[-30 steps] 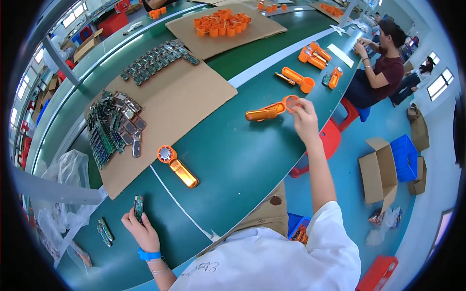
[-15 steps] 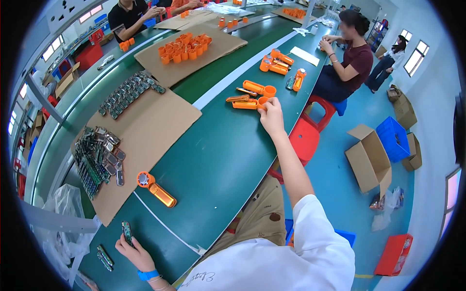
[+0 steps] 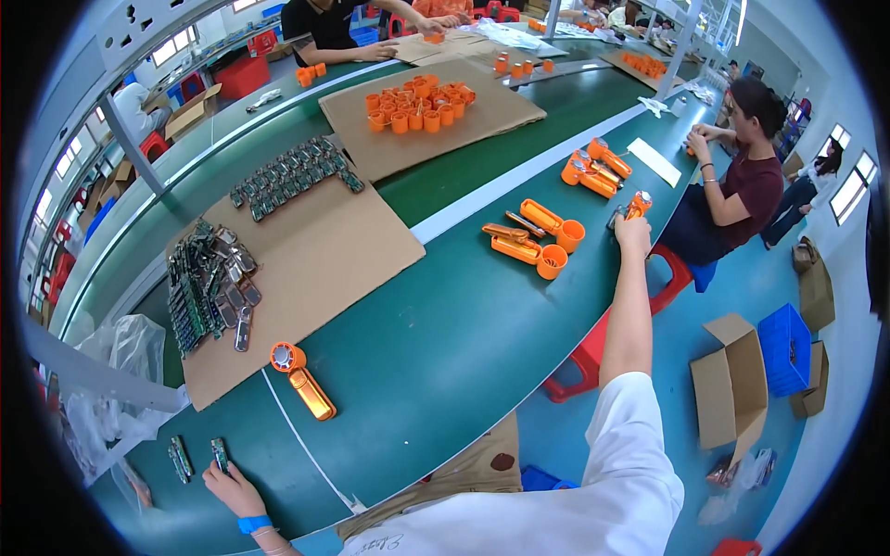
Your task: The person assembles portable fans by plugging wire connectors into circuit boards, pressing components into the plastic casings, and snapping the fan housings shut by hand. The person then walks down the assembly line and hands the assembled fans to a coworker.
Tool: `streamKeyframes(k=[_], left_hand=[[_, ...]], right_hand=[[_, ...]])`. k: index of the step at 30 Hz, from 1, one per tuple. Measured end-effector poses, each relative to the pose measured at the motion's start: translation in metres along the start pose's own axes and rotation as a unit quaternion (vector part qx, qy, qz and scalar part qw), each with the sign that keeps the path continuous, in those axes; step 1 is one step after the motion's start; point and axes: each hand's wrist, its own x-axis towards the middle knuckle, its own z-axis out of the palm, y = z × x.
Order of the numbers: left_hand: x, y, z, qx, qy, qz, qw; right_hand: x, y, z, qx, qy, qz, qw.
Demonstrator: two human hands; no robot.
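Note:
At the lower left, my left hand (image 3: pixel 234 489) has its fingers closed around a small green circuit board (image 3: pixel 219 452). Another narrow board (image 3: pixel 180 460) lies just left of it on the green tabletop. My right arm stretches far out to the right, and my right hand (image 3: pixel 633 235) grips the lower part of an orange handheld fan (image 3: pixel 639 203), which the fingers partly cover. A dark small part (image 3: pixel 616 218) shows beside those fingers. To the left of that hand lie opened orange fan casings (image 3: pixel 519 246) with round cups. One more orange fan (image 3: pixel 303 381) lies alone nearer me.
Cardboard (image 3: pixel 306 301) at left carries rows and a heap of circuit boards (image 3: pixel 199 292). Orange cups (image 3: pixel 422 104) crowd a farther sheet. More fan parts (image 3: pixel 593 169) lie beyond my right hand, near a seated co-worker (image 3: pixel 742 185). Red stools (image 3: pixel 584 357) stand along the table edge.
My right hand has left the orange cup of the opened casings and moved right to the orange fan. My left hand still holds the board. The whole view has shifted.

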Motion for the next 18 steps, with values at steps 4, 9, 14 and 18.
streamKeyframes(k=[4,9,14,18], left_hand=[[0.003,-0.018,0.002,0.058,-0.009,-0.020,0.998],[-0.001,0.021,-0.023,0.077,0.114,-0.011,0.990],[-0.040,0.133,-0.045,-0.272,0.028,0.131,0.953],[-0.063,0.201,-0.031,-0.508,-0.234,0.237,0.794]], right_hand=[[-0.006,0.014,0.001,0.018,0.020,-0.028,0.999],[-0.085,0.035,-0.040,0.178,0.096,-0.195,0.960],[-0.261,0.026,-0.107,0.302,-0.026,-0.368,0.879],[-0.369,0.035,-0.107,0.302,-0.142,-0.406,0.851]])
